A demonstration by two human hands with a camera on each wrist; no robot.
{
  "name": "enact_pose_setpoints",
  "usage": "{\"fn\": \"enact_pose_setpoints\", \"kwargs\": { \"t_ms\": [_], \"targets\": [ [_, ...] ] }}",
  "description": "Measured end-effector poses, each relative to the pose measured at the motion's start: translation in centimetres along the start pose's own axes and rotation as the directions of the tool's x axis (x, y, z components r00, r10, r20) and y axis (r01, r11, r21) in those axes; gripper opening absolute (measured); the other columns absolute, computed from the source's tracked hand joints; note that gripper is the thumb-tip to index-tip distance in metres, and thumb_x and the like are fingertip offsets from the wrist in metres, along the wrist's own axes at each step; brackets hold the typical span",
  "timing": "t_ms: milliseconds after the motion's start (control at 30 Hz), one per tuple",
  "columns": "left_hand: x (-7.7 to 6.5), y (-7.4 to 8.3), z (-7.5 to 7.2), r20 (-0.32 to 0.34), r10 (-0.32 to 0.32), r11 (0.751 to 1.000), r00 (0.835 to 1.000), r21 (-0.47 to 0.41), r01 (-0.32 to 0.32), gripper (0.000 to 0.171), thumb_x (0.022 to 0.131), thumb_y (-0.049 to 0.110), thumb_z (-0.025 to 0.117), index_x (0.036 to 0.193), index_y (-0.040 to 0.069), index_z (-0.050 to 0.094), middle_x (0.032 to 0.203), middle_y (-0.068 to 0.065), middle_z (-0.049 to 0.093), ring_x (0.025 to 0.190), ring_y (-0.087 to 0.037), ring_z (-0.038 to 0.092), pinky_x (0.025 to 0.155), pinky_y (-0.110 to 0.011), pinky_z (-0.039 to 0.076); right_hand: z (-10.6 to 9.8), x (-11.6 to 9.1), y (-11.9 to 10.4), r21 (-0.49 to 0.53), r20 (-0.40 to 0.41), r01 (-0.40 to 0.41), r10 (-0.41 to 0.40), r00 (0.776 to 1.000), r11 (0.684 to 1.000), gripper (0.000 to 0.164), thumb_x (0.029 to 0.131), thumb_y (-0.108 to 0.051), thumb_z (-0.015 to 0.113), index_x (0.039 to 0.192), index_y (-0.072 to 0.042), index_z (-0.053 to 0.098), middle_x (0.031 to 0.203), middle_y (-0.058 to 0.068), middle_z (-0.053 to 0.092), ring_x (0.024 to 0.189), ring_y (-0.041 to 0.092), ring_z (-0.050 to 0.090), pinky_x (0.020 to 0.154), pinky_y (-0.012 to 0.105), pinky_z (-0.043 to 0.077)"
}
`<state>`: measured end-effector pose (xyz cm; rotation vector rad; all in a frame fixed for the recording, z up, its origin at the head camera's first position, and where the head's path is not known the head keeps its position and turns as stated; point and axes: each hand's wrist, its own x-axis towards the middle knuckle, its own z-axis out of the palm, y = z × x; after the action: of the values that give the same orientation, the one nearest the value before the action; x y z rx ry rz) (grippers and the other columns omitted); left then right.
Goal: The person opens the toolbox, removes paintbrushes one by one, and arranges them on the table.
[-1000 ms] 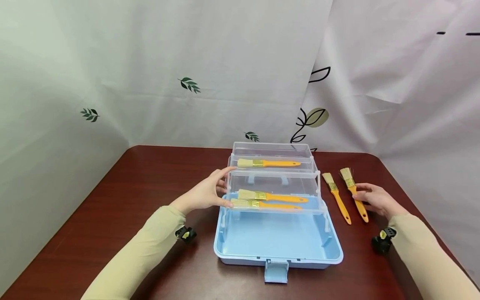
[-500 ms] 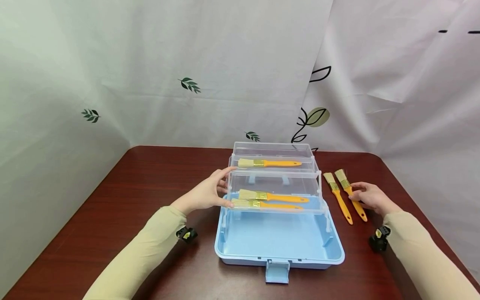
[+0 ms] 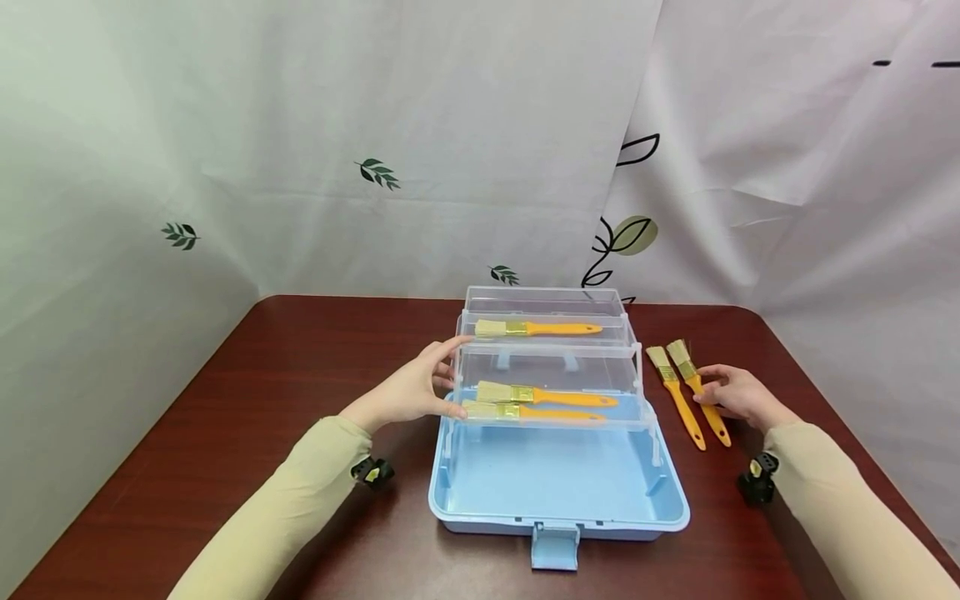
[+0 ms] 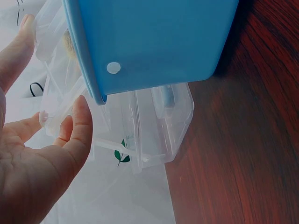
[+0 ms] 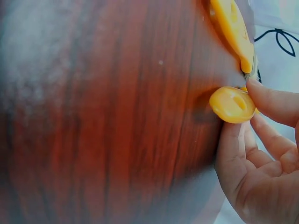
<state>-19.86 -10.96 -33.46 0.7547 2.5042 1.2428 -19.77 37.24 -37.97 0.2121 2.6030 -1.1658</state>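
My right hand (image 3: pixel 742 395) pinches the yellow handle of a paintbrush (image 3: pixel 712 417) between thumb and fingers. This brush lies close beside a second paintbrush (image 3: pixel 684 410), both with bristles pointing away. In the right wrist view the handle's end (image 5: pixel 232 105) shows next to my thumb. My left hand (image 3: pixel 411 385) grips the left end of the clear folding trays (image 3: pixel 551 364), thumb low and index finger higher. One paintbrush (image 3: pixel 540 328) lies in the upper tray. Two more paintbrushes (image 3: pixel 547 395) lie in the lower one.
Under the trays stands the open blue toolbox (image 3: pixel 555 527), its latch (image 3: pixel 555 547) hanging at the front. A clear lid (image 3: pixel 543 297) rises at the back. The dark red table (image 3: pixel 300 367) ends against a white leaf-patterned curtain (image 3: pixel 420 150).
My right hand has moved slightly left with its paintbrush, bringing the bristle end closer to the other brush. The left hand stays on the trays.
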Motion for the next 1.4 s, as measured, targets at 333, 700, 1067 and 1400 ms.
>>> {"fn": "enact_pose_setpoints", "kwargs": {
  "t_ms": [333,700,1067,1400],
  "targets": [
    [-0.02,-0.19,0.05,-0.002,0.013,1.000,1.000,0.004,-0.013,0.100,0.069,0.014,0.085,0.149,0.020,0.025,0.126,-0.013,0.037,0.103,-0.024,0.053,0.089,-0.035,0.052,0.07,-0.03,-0.16,-0.013,-0.002,0.013,-0.013,1.000,1.000,0.064,0.088,-0.008,0.065,0.135,0.016,0.029,0.100,0.019,0.058,0.088,0.020,0.060,0.086,0.049,0.052],
    [-0.14,-0.38,0.12,-0.004,0.012,1.000,1.000,-0.016,-0.012,0.101,0.068,0.015,0.085,0.149,0.021,0.025,0.125,-0.014,0.037,0.102,-0.024,0.053,0.089,-0.036,0.052,0.36,-0.21,-0.36,-0.010,-0.013,0.034,-0.034,0.999,0.999,0.061,0.088,-0.005,0.063,0.134,0.018,0.030,0.093,0.013,0.060,0.082,0.014,0.061,0.082,0.043,0.055],
    [-0.26,-0.44,0.15,-0.005,0.014,1.000,1.000,-0.019,-0.015,0.100,0.069,0.014,0.085,0.149,0.022,0.026,0.126,-0.014,0.036,0.102,-0.024,0.053,0.089,-0.036,0.052,0.23,-0.11,-0.13,0.011,-0.018,0.037,-0.037,0.999,0.999,0.063,0.088,-0.004,0.065,0.134,0.019,0.029,0.088,0.011,0.060,0.078,0.012,0.061,0.077,0.035,0.057],
    [-0.17,-0.23,0.09,-0.002,0.012,1.000,1.000,-0.016,-0.012,0.100,0.068,0.015,0.085,0.149,0.021,0.026,0.127,-0.015,0.037,0.102,-0.024,0.054,0.089,-0.036,0.052,0.04,-0.19,0.59,0.008,-0.040,0.015,-0.015,0.999,1.000,0.066,0.088,-0.011,0.067,0.135,0.016,0.029,0.096,0.016,0.060,0.081,0.014,0.060,0.079,0.036,0.056]
  ]
}}
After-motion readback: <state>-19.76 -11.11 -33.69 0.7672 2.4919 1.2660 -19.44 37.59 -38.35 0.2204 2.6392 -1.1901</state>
